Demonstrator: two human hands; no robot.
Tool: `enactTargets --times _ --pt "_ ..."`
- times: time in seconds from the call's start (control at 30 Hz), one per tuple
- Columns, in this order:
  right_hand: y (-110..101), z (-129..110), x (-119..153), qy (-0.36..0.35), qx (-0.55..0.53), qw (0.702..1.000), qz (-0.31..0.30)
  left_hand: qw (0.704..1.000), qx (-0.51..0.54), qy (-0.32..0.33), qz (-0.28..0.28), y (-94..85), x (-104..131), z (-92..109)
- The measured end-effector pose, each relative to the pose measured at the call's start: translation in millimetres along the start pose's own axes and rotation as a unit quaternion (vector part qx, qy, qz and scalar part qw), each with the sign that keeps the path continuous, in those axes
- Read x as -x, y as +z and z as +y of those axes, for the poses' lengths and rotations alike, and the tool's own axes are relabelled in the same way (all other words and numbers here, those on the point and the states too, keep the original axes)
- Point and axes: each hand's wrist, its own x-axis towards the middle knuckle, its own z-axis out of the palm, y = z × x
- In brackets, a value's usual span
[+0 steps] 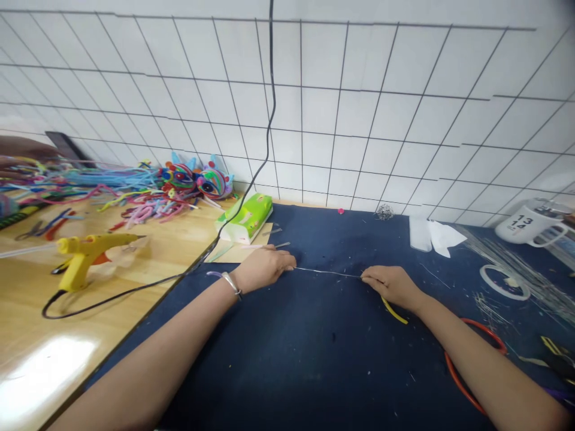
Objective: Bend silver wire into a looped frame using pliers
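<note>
A thin silvery wire (327, 272) runs nearly level between my two hands, above the dark blue mat (314, 359). My left hand (265, 268) pinches its left end, with a silver bangle on the wrist. At the other end, the fingers of my right hand (390, 285) are closed on the wire. A short yellow strip (395, 311) sticks out below my right palm; how it is held there is hidden. Beside my left hand lies a beige card (220, 256) with a few thin strips on it.
On the left wooden table (148, 287) are a yellow glue gun (85, 254), its black cord, pliers and colourful pipe cleaners (103, 179). A green tissue pack (247, 218) stands behind my left hand. Rightward lie wires (525, 269), a white ring (503, 294), a red ring (460, 377) and a mug (523, 224).
</note>
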Motion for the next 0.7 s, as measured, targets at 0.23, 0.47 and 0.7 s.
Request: enactTargets --times 0.23,0.47,0.7 --pt "2 3 2 -0.002 0.021 1.000 0.011 0.998 -0.061 -0.017 0.000 1.8 -1 6" --pt "3 9 2 0.008 0.064 0.998 0.017 0.997 -0.070 0.001 -0.022 0.8 -1 12" --pt "4 11 3 0.023 0.074 0.997 0.026 0.996 -0.092 -0.004 -0.021 1.9 0 15"
